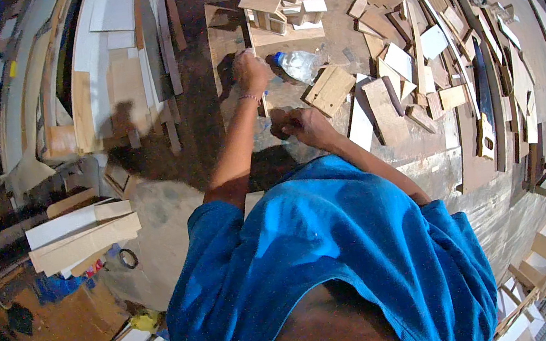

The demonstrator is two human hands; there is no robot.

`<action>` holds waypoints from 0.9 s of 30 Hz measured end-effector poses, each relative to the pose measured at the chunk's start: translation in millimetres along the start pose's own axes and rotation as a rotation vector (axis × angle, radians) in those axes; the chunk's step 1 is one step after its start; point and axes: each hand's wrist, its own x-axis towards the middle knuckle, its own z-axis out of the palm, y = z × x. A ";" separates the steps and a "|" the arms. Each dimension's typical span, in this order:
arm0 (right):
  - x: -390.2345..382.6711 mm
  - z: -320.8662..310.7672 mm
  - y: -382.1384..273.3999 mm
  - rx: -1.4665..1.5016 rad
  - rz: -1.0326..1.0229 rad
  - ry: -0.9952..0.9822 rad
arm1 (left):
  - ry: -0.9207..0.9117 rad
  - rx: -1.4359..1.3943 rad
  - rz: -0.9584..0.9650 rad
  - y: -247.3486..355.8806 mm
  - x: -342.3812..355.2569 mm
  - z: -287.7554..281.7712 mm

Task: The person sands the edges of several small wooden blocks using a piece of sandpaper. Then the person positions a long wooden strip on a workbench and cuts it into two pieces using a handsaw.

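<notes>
My left hand (251,72) is closed over a thin wooden strip (265,107) that runs away from me along the workbench. Part of the strip is hidden under that hand. Close to the strip's near end, my right hand (309,127) has its fingers curled in; what they hold, if anything, is hidden in shadow. A clear plastic bottle with a blue cap (299,65) lies on its side just right of my left hand. Beyond it stands a small assembly of wooden pieces (283,15) with slatted parts. A wooden block (330,90) with dark holes rests between bottle and right hand.
Loose wood offcuts (386,109) lie scattered along the bench's right side. A handsaw (485,113) lies farther right. Long boards and white panels (119,66) lean at the left. Stacked boards (83,235) sit low on the left, above a brown sheet (77,337).
</notes>
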 end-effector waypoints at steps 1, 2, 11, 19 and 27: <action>-1.7 -5.7 -10.6 0.039 -0.032 0.027 | 0.012 -0.009 0.020 -3.3 0.5 1.0; -3.1 -8.9 -16.9 0.077 -0.064 0.053 | 0.023 -0.019 0.040 -6.8 1.2 1.8; -1.8 -8.3 -7.6 0.013 -0.010 0.012 | -0.019 0.057 0.060 -4.4 4.8 -6.0; 0.1 2.3 8.7 0.061 -0.037 0.066 | -0.058 0.087 0.060 -4.7 5.1 -6.9; 3.7 13.0 23.4 0.132 -0.061 0.111 | -0.064 0.047 0.065 -9.3 5.2 -5.9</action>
